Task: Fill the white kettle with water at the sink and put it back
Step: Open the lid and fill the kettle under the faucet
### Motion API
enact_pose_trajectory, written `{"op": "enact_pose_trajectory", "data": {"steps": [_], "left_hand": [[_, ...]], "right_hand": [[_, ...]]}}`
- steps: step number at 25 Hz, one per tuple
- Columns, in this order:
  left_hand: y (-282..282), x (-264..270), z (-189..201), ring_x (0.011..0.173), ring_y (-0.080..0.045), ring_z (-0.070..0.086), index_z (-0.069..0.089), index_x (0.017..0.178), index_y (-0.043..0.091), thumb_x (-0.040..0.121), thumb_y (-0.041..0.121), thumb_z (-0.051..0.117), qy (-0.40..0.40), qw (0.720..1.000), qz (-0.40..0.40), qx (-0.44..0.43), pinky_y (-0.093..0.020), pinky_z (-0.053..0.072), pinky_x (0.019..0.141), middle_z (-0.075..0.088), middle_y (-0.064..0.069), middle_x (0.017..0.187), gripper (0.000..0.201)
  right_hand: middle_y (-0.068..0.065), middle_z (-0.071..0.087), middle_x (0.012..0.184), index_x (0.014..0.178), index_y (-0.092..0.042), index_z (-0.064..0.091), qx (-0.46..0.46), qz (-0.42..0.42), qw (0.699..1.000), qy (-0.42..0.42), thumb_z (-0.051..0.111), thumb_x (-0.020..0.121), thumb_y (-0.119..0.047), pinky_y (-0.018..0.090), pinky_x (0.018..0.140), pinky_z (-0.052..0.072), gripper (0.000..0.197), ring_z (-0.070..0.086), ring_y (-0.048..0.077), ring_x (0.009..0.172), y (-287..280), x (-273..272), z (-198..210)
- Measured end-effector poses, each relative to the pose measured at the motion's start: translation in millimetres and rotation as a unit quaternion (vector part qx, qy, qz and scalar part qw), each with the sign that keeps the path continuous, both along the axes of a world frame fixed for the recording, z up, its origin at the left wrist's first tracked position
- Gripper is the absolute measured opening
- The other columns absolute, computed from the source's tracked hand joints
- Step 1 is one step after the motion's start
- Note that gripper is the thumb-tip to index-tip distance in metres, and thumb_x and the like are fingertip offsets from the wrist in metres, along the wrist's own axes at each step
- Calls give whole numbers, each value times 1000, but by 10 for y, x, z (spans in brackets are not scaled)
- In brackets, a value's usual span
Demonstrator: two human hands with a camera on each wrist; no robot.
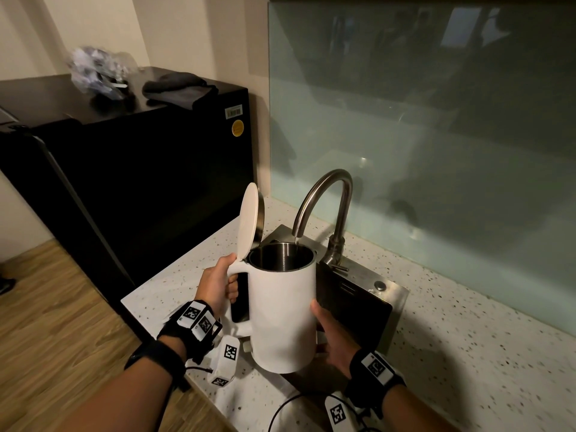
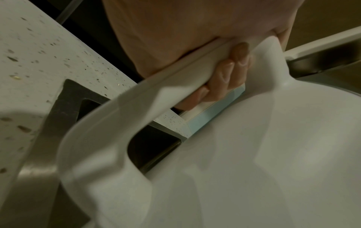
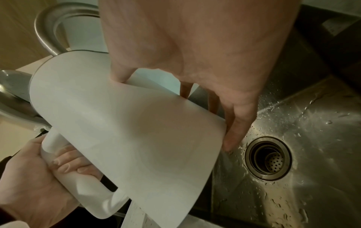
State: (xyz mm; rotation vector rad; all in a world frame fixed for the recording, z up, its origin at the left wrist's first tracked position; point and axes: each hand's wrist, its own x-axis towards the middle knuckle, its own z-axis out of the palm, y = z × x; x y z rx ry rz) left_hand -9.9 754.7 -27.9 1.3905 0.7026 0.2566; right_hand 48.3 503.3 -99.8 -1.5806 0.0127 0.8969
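Note:
I hold the white kettle point(image 1: 282, 310) over the steel sink point(image 1: 358, 304), its lid point(image 1: 249, 221) flipped up. Its open mouth sits under the curved tap point(image 1: 324, 201), and a thin stream of water runs into it. My left hand point(image 1: 218, 286) grips the kettle's handle point(image 2: 148, 95); the curled fingers point(image 2: 230, 72) show in the left wrist view. My right hand point(image 1: 333, 335) supports the kettle point(image 3: 125, 132) low on its right side, thumb on the wall and straight fingers point(image 3: 234, 123) under the base. The sink's drain point(image 3: 268, 158) lies below.
A speckled pale countertop point(image 1: 467, 338) surrounds the sink, with a glass backsplash point(image 1: 436, 120) behind. A black fridge point(image 1: 140, 169) stands to the left with a dark cloth point(image 1: 177, 88) and a crumpled plastic bag point(image 1: 96, 70) on top. A black cable point(image 1: 286, 406) runs along the counter's front.

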Motion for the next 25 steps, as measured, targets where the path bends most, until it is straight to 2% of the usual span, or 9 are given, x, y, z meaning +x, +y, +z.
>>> {"op": "enact_pose_trajectory", "data": {"steps": [3, 5, 7, 8, 10, 12, 14, 16, 25], "left_hand": [[1, -5, -4, 47, -17, 34, 47, 66, 14, 91, 52, 52, -1, 1000, 3, -4, -34, 34, 56, 37, -3, 56, 46], [0, -8, 6, 46, -17, 33, 45, 63, 14, 92, 50, 51, -3, 1000, 7, -9, -33, 33, 56, 36, -3, 55, 47], [5, -11, 11, 46, -18, 33, 44, 61, 15, 92, 50, 51, -1, 1000, 12, -9, -33, 33, 56, 36, -3, 54, 47], [7, -14, 12, 46, -18, 33, 44, 62, 15, 92, 50, 51, 0, 1000, 12, -7, -33, 33, 56, 36, -3, 54, 47], [-3, -15, 18, 46, -18, 34, 46, 65, 13, 93, 50, 50, 0, 1000, 5, 0, -33, 34, 56, 37, -4, 55, 46], [-47, -11, 33, 47, -18, 35, 49, 70, 11, 93, 50, 51, 2, 1000, -6, 12, -34, 35, 57, 38, -5, 56, 45], [-95, -9, 51, 49, -18, 37, 51, 74, 10, 93, 50, 51, 4, 1000, -14, 27, -35, 36, 59, 40, -5, 57, 44], [-123, -8, 65, 49, -19, 37, 50, 75, 10, 93, 50, 51, 4, 999, -22, 37, -36, 36, 60, 40, -5, 58, 44], [-118, -14, 74, 51, -19, 37, 50, 74, 10, 94, 49, 50, 0, 999, -30, 43, -35, 36, 60, 40, -6, 58, 45]], "right_hand": [[-10, 49, 143, 103, -74, 51, -11, 8, 1000, -12, 52, 67, -92, 64, 111, 34, 41, 44, 30, 136, -10, 0, 11], [-10, 55, 134, 102, -70, 54, -28, 25, 998, -45, 50, 67, -92, 58, 110, 40, 42, 52, 23, 126, -22, -27, 128], [-11, 59, 123, 112, -53, 53, -33, 58, 994, -85, 56, 64, -86, 45, 102, 47, 58, 57, 10, 110, -10, -61, 267], [-11, 57, 122, 118, -46, 47, -36, 78, 991, -101, 63, 61, -79, 38, 95, 48, 68, 56, 5, 105, 6, -79, 323], [-14, 52, 123, 129, -44, 30, -42, 103, 985, -134, 80, 65, -61, 27, 83, 47, 83, 54, 5, 105, 57, -84, 379], [-18, 51, 124, 134, -44, 24, -20, 89, 978, -188, 91, 65, -42, 21, 79, 50, 97, 55, 7, 111, 125, -63, 400], [-13, 53, 130, 142, -41, 24, -6, 48, 971, -234, 98, 51, -44, 31, 90, 56, 117, 56, 12, 119, 187, -4, 409], [-10, 53, 132, 145, -38, 23, -1, 29, 968, -249, 99, 41, -50, 41, 98, 55, 129, 56, 12, 121, 219, 44, 433], [-13, 51, 131, 146, -37, 20, -3, 45, 964, -264, 98, 41, -52, 39, 100, 54, 131, 54, 8, 120, 214, 72, 403]]}}
